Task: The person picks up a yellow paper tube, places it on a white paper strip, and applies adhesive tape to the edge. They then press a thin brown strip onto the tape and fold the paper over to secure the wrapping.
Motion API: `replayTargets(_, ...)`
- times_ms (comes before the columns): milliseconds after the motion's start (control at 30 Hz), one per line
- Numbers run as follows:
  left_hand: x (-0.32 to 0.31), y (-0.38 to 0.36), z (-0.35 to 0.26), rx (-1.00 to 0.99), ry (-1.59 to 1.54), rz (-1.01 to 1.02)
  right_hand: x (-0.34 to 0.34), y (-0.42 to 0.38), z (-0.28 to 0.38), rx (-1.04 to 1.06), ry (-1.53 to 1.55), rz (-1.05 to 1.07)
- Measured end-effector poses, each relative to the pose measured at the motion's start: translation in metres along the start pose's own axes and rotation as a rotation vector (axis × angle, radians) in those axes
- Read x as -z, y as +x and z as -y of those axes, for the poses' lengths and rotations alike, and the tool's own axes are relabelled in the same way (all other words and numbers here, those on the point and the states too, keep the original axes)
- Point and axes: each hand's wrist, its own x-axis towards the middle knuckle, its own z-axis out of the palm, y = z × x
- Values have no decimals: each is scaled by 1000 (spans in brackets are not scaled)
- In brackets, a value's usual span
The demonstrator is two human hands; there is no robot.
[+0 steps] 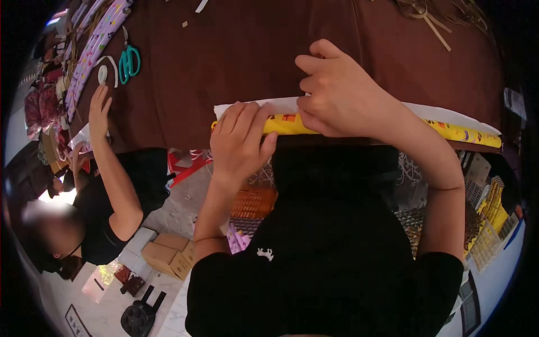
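Note:
A long yellow patterned roll (463, 132) lies along the near edge of the brown-covered table, with a white strip of its sheet (289, 104) showing along the far side. My left hand (240, 135) rests on the roll near its left end, fingers stretched over the white strip and the thumb apart. Farther right, my right hand (339, 92) is over the roll with its fingers curled in. Whether anything is between those fingers is hidden.
At the left, a co-worker's hand (100, 112) reaches to a white tape roll (103, 74) beside teal scissors (129, 63). Purple patterned rolls (95, 53) lie beyond. Brown strips (432, 19) are at the back right. Cardboard boxes (167, 255) stand on the floor.

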Motion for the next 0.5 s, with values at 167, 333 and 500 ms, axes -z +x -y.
replayTargets(167, 5, -19, 23, 3, 32, -59, 5, 0, 1, 17, -56, 86)
replayTargets(333, 12, -31, 41, 10, 61, -69, 1, -4, -1, 34, -45, 33)
replayTargets(500, 26, -49, 54, 128, 274, -90, 4, -3, -1, 32, -38, 59)
